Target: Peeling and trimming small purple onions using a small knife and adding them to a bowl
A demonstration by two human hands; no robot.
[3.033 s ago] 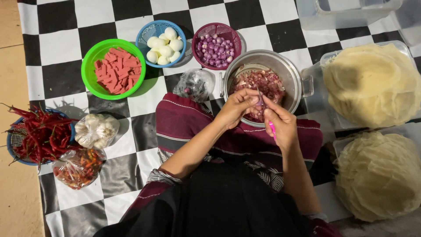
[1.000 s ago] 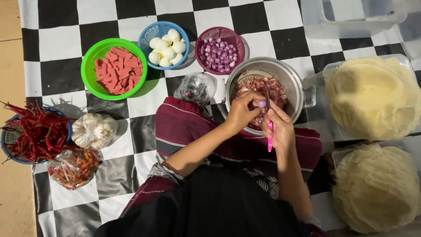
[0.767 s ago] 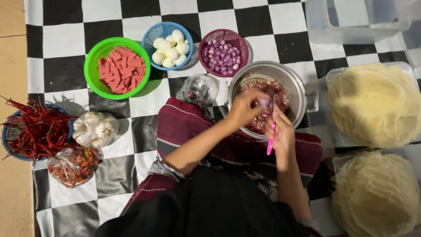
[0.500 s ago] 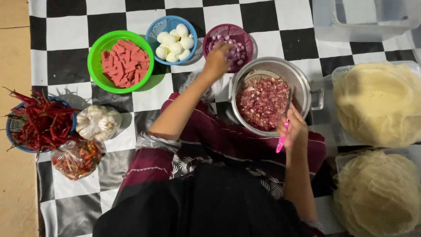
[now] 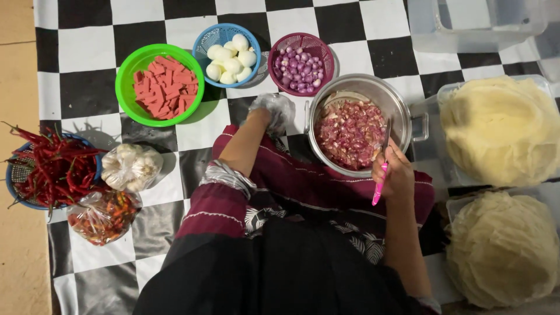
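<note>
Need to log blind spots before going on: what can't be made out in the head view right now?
- Left hand: fingers sunk in the clear plastic bag; bag contents unreadable.
- Knife: pink handle shows, blade thin against the metal pot; right hand covers part of it.
- Clear tub: cut off by the top edge.

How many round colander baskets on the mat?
4. Green basket of red strips and blue basket of eggs at top, purple basket of shallots beside the steel pot, and a blue-rimmed basket under the chillies at far left, partly hidden.
</note>
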